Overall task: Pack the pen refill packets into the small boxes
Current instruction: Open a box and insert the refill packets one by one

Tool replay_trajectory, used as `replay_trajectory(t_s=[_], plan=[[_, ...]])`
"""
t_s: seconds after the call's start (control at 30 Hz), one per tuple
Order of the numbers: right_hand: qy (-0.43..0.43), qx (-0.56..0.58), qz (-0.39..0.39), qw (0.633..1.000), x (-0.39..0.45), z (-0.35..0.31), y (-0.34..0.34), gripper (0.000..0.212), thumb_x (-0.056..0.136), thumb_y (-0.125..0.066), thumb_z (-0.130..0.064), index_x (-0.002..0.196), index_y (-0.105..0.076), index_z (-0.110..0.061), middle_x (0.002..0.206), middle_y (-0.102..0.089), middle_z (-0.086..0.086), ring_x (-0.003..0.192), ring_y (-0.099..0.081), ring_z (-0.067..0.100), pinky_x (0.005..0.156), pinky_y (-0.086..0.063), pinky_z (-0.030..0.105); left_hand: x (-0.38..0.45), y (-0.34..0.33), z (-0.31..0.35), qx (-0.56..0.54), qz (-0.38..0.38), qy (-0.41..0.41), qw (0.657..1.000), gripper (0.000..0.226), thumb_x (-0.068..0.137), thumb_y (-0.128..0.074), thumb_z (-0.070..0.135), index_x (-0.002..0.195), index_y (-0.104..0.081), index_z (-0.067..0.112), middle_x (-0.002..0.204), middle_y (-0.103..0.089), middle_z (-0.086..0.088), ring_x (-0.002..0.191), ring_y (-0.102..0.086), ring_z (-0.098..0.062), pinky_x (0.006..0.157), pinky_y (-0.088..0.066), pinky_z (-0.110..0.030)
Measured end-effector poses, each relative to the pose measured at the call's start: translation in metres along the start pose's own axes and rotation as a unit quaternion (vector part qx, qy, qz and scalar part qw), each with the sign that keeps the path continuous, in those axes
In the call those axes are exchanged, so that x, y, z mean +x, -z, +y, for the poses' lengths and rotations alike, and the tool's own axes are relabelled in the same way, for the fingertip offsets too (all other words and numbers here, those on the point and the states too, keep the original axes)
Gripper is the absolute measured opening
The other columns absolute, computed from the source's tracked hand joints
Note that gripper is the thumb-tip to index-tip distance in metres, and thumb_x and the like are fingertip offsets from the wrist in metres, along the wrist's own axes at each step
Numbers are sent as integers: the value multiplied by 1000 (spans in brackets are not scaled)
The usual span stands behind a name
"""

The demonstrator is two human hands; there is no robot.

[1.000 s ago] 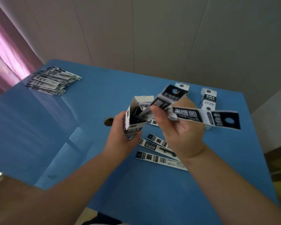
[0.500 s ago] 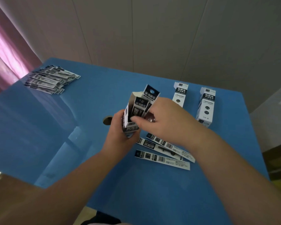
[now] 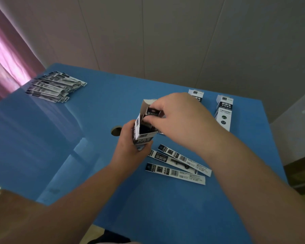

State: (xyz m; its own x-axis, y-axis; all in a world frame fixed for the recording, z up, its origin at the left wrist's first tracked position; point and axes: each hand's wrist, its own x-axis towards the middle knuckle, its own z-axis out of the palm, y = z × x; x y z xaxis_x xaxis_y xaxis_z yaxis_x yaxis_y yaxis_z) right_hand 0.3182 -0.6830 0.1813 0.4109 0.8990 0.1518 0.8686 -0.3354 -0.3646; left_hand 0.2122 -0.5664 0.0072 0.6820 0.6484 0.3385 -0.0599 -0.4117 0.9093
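My left hand (image 3: 130, 145) grips a small black-and-white box (image 3: 142, 128), held upright with its top flap open. Above the opening my right hand (image 3: 178, 117) pinches the top ends of refill packets (image 3: 153, 111) that stick out of the box. Three loose refill packets (image 3: 176, 164) lie flat on the blue table (image 3: 95, 120) just right of my left hand. A pile of several more packets (image 3: 55, 86) lies at the far left corner. Two more boxes are at the back right: one (image 3: 224, 112) in full view, the other (image 3: 196, 95) partly hidden behind my right hand.
A round cable hole (image 3: 115, 131) is in the tabletop just left of my left hand. A pink curtain (image 3: 5, 50) hangs at the far left. The table's near edge runs below my forearms, and its right edge borders a grey floor.
My right hand brought the packets from out at the right over to the box and has pushed them down into it; only their top ends show now. My left hand kept the box in place.
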Motion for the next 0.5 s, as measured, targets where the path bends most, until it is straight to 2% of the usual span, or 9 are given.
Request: replay_trajectory(t_s=[0.07,0.1,0.2,0.27,0.33,0.4,0.43,0.47,0.5], plan=[[-2,-57,-66,996,6,-5,-3,32,95,-57,-31,64,-55,-21,62,-51,-4,63,-53,16,50,-32,29,2,-1,0,4,-13,12,1000,59,79,-77,12,124,-52,40,116,-61,-3,104,-66,-26,84,-58,-48],[-5,-75,-103,992,9,-6,-6,28,96,-56,-26,68,-57,-20,64,-51,-3,64,-54,18,49,-32,29,3,-1,0,6,-20,16,1000,55,79,-77,12,123,-53,36,116,-61,-7,104,-66,-28,84,-56,-54],[0,-55,-163,985,10,-6,-6,25,100,-50,-25,81,-65,-19,71,-59,-1,61,-60,16,53,-44,30,2,-2,4,11,-14,7,1000,59,78,-76,11,119,-51,47,114,-62,-4,102,-66,-25,82,-56,-53],[2,30,-118,993,2,1,-4,33,100,-47,-41,85,-69,-23,71,-64,-4,58,-62,8,59,-50,32,0,0,7,4,-4,-1,1000,68,78,-75,12,118,-47,59,114,-62,11,100,-67,-17,79,-59,-38],[-10,141,22,990,-8,15,-8,35,98,-45,-53,91,-70,-29,77,-68,-12,62,-63,3,60,-52,31,-1,2,12,-1,0,-2,1000,75,77,-74,14,117,-42,69,110,-58,31,99,-66,-4,77,-56,-19],[-47,210,141,966,-17,33,-19,28,99,-47,-52,95,-68,-34,86,-69,-20,68,-63,-2,61,-49,27,-2,3,16,-1,3,3,1000,78,79,-73,12,115,-41,73,109,-55,40,98,-65,3,77,-53,-13],[-80,204,149,964,-21,45,-27,24,100,-48,-49,98,-67,-34,88,-68,-21,71,-62,-3,63,-47,26,-3,4,17,-3,0,5,1000,79,79,-73,11,114,-41,74,109,-54,41,99,-65,4,78,-53,-12],[-120,171,113,971,-26,57,-36,23,100,-49,-48,103,-67,-34,92,-68,-20,77,-62,-2,67,-47,26,-3,4,17,-5,-4,8,1000,78,80,-74,11,114,-41,74,109,-55,41,99,-65,4,77,-53,-11],[-160,110,40,980,-31,68,-46,26,99,-51,-50,109,-67,-32,97,-67,-18,86,-63,3,72,-49,29,-4,4,18,-7,-7,12,1000,79,81,-74,10,113,-42,74,108,-56,39,100,-65,3,77,-53,-11]])
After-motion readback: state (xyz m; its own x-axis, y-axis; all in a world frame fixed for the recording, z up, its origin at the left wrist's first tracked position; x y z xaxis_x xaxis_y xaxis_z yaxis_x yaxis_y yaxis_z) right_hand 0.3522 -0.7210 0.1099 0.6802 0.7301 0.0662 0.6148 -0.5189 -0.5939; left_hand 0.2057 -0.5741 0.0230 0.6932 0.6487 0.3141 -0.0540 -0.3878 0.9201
